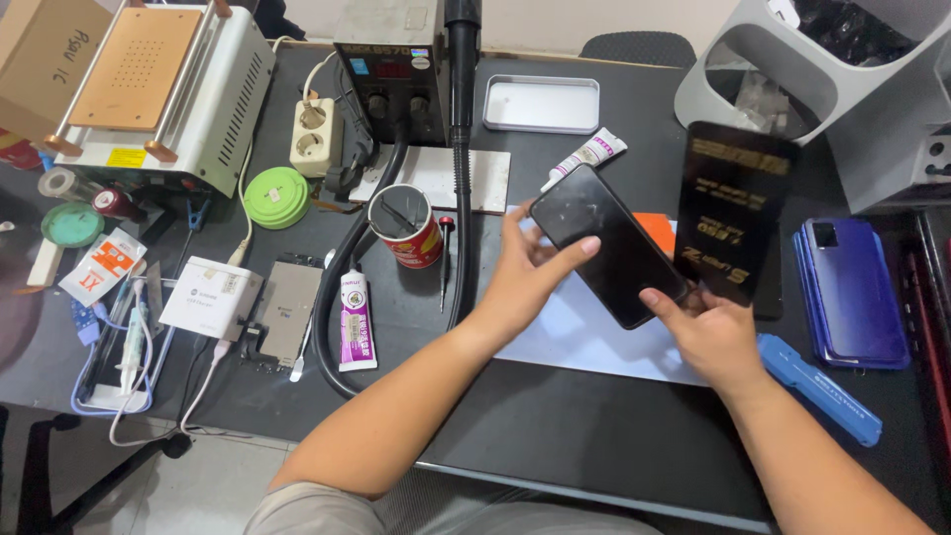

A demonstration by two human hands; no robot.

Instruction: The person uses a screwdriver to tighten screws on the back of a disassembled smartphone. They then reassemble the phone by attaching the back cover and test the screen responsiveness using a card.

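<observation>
Both my hands hold a black smartphone (606, 243) with a dark, smudged screen, tilted above a pale blue mat (575, 332). My left hand (528, 272) grips its upper left end, thumb lying across the glass. My right hand (705, 332) pinches its lower right corner and also holds a flat black package with gold print (738, 203) standing upright behind the phone.
A red cup (406, 226) with tools, a black hose (461, 198), two glue tubes (355, 322) (586, 157), a metal tray (541, 103) and a heating station (163, 84) lie left and behind. Purple phone covers (852, 292) and a blue tool (820, 386) lie at right.
</observation>
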